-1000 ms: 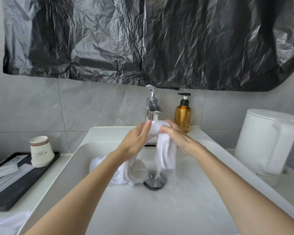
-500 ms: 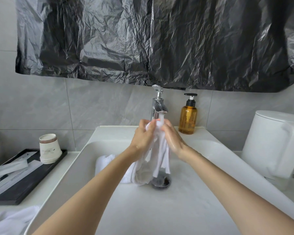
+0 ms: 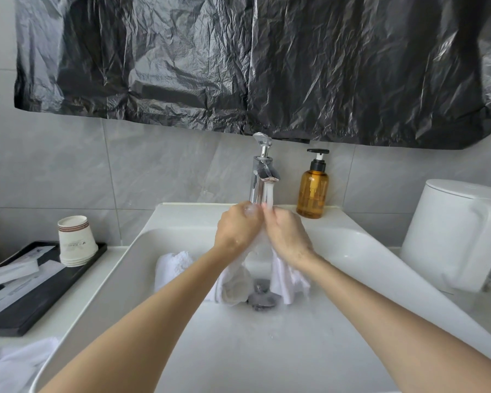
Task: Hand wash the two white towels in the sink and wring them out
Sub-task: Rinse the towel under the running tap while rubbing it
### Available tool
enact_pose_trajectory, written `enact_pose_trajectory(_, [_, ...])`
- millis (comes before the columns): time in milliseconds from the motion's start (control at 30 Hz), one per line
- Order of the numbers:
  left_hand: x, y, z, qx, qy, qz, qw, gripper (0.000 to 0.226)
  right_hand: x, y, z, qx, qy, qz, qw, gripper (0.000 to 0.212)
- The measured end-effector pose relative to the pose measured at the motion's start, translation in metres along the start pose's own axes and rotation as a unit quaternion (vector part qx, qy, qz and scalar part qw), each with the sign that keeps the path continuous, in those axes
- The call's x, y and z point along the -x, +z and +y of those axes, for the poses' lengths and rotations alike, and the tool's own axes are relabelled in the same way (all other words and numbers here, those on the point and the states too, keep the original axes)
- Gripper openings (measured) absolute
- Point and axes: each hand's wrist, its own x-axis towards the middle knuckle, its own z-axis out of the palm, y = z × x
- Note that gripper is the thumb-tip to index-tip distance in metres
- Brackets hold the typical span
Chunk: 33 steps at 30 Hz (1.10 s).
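While water runs from the tap [image 3: 262,177] onto it, one white towel [image 3: 289,279] sits bunched between both hands at the back of the sink [image 3: 142,242]. Left hand [image 3: 237,231] and right hand [image 3: 288,236] are each clenched round the cloth, its ends hanging over the drain [image 3: 260,299]. Washing under way; wringing not yet done. Behind the left forearm a terry heap [image 3: 173,265] lies in the basin, probably the second towel, though the arm hides its edge. No standing water visible. Amber pump bottle [image 3: 312,191] on the rim; stacked paper cups [image 3: 75,242] on a black tray [image 3: 26,302].
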Motion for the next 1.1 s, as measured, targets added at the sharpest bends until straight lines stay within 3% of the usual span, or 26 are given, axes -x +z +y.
enact_pose_trajectory(100, [-0.001, -0.003, -0.002, -0.004, 0.016, -0.058, 0.998, 0.044, -0.002, -0.013, 0.007, 0.038, -0.068, -0.022, 0.997, 0.048])
enact_pose_trajectory(200, [0.002, -0.007, -0.001, 0.066, 0.024, -0.127, 0.989, 0.053, -0.011, -0.023, 0.011, -0.025, -0.037, -0.011, 0.999, 0.046])
enact_pose_trajectory(333, [0.005, -0.009, -0.009, 0.06, 0.038, -0.22, 0.973, 0.068, -0.022, -0.032, 0.019, -0.101, 0.065, 0.053, 0.991, 0.048])
enact_pose_trajectory(400, [0.003, -0.007, -0.013, -0.031, 0.068, -0.208, 0.975, 0.072, -0.027, -0.036, 0.023, -0.146, 0.123, 0.076, 0.979, 0.046])
enact_pose_trajectory(467, [0.002, -0.007, -0.012, -0.078, 0.087, -0.156, 0.981, 0.058, -0.034, -0.039, 0.03, -0.199, 0.201, 0.074, 0.956, 0.04])
enact_pose_trajectory(567, [0.006, -0.006, -0.002, 0.041, 0.12, -0.056, 0.99, 0.041, -0.037, -0.036, 0.038, -0.25, 0.278, -0.021, 0.927, 0.044])
enact_pose_trajectory(667, [0.007, -0.003, 0.015, 0.155, 0.096, -0.014, 0.983, 0.037, -0.031, -0.029, 0.034, -0.2, 0.185, -0.101, 0.957, 0.029])
enact_pose_trajectory(833, [-0.007, 0.007, 0.014, 0.132, 0.031, 0.045, 0.99, 0.028, -0.012, -0.02, 0.011, -0.201, 0.043, -0.135, 0.969, 0.059])
enact_pose_trajectory(900, [-0.012, 0.006, 0.01, 0.12, 0.014, 0.052, 0.991, 0.029, -0.011, -0.016, 0.014, -0.134, 0.015, -0.128, 0.983, 0.048])
enact_pose_trajectory(1033, [-0.013, -0.006, 0.007, 0.137, 0.011, -0.062, 0.989, 0.041, -0.019, -0.024, 0.013, -0.13, -0.004, -0.059, 0.99, 0.019])
enact_pose_trajectory(1100, [-0.008, -0.01, 0.004, 0.135, 0.026, -0.137, 0.981, 0.054, -0.026, -0.029, 0.014, -0.175, 0.038, 0.011, 0.984, 0.021])
